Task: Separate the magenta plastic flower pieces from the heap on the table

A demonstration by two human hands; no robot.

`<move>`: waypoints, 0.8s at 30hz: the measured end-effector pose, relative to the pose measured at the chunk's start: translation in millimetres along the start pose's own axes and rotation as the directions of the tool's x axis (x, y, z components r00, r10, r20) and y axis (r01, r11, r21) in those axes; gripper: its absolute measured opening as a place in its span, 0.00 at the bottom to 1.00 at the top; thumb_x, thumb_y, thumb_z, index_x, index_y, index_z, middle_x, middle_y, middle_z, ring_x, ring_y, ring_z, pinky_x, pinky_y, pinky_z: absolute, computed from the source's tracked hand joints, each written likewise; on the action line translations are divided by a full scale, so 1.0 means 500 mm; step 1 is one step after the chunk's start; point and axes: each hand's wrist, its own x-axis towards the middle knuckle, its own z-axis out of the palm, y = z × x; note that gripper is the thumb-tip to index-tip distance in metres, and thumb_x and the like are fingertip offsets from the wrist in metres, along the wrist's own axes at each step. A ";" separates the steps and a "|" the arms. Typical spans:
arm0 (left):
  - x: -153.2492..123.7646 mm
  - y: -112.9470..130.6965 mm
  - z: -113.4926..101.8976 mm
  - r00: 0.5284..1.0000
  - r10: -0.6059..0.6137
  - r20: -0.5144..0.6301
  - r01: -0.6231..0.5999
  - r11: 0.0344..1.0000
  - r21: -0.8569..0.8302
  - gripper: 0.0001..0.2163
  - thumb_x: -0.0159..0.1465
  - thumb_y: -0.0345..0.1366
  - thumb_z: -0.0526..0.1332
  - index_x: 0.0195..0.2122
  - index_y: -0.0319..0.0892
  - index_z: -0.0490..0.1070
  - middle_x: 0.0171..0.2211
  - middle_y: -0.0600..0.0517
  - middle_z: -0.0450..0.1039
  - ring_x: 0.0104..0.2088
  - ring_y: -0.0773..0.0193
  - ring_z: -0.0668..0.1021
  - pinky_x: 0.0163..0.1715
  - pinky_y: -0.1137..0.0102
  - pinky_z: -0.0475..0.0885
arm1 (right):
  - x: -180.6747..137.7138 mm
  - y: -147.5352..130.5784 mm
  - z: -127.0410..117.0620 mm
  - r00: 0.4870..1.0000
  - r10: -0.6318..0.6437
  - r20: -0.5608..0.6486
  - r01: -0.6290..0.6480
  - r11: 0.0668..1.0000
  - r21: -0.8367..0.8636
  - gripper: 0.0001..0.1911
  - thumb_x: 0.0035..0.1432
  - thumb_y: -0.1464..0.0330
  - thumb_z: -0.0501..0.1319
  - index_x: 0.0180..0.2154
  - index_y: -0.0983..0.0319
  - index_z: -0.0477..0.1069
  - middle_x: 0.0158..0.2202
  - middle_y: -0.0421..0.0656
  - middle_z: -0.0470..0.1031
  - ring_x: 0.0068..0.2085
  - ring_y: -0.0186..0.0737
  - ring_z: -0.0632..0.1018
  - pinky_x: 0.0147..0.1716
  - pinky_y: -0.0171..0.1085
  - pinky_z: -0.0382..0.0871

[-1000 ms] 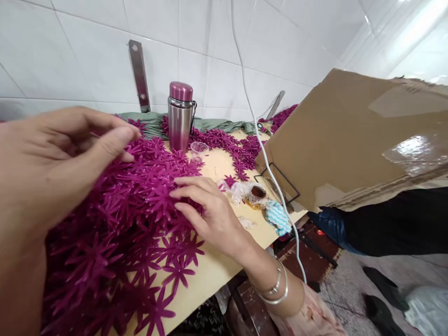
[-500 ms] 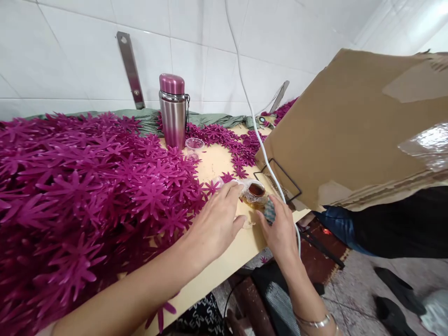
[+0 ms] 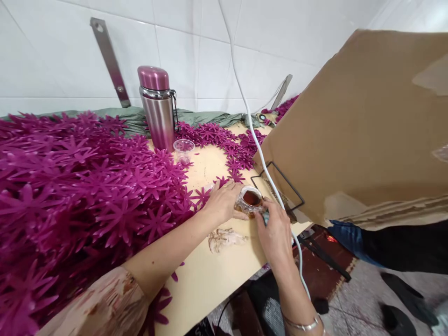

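Note:
A small plastic-wrapped cup (image 3: 251,199) with dark brown liquid in it is gripped between my two hands above the table's front part. My left hand (image 3: 224,200) curls around its left side, the thumb toward the front. On the right, my right hand (image 3: 276,228) pinches the cup's side, and a bit of something blue-green shows by its fingers. Just in front of the cup, a whitish, crusty patch (image 3: 226,239) marks the tabletop. Purple flower-shaped pieces (image 3: 122,200) lie heaped beside my left forearm, a few close to my left fingers.
A steel and purple thermos (image 3: 157,109) and a clear plastic cup (image 3: 184,148) stand at the back of the table (image 3: 206,275). A white cable (image 3: 257,140) hangs down past my right hand. Along the right leans a large cardboard sheet (image 3: 350,126), with a black wire frame (image 3: 287,184) before it.
My hands have closed in on the liquid-filled cup from both sides and now hold it. The crusty patch, mostly covered before, is uncovered. The view has shifted somewhat.

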 end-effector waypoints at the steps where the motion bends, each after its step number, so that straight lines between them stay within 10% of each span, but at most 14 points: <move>1: 0.003 -0.004 0.002 1.000 0.004 0.013 -0.004 1.000 -0.010 0.37 0.54 0.47 0.75 0.62 0.44 0.63 0.65 0.40 0.68 0.70 0.44 0.63 0.70 0.40 0.48 | 0.001 -0.001 0.001 1.000 0.014 0.008 -0.014 1.000 0.009 0.16 0.64 0.66 0.57 0.52 0.66 0.71 0.54 0.59 0.78 0.54 0.61 0.76 0.53 0.58 0.70; 14: -0.015 -0.017 -0.009 0.997 0.075 -0.020 -0.076 0.994 -0.080 0.30 0.60 0.46 0.72 0.60 0.46 0.65 0.63 0.44 0.72 0.71 0.49 0.63 0.71 0.41 0.41 | -0.013 0.003 0.002 1.000 -0.018 0.014 0.016 0.993 0.114 0.21 0.69 0.60 0.56 0.59 0.61 0.69 0.54 0.55 0.79 0.55 0.58 0.78 0.55 0.59 0.65; 24: -0.100 0.073 -0.130 0.992 0.119 -0.041 -0.124 0.983 -0.136 0.21 0.65 0.50 0.66 0.56 0.52 0.69 0.52 0.53 0.80 0.53 0.54 0.81 0.69 0.49 0.58 | -0.044 -0.062 -0.103 1.000 0.009 -0.012 -0.003 0.879 0.476 0.23 0.65 0.62 0.64 0.60 0.52 0.67 0.56 0.49 0.78 0.53 0.51 0.81 0.49 0.48 0.79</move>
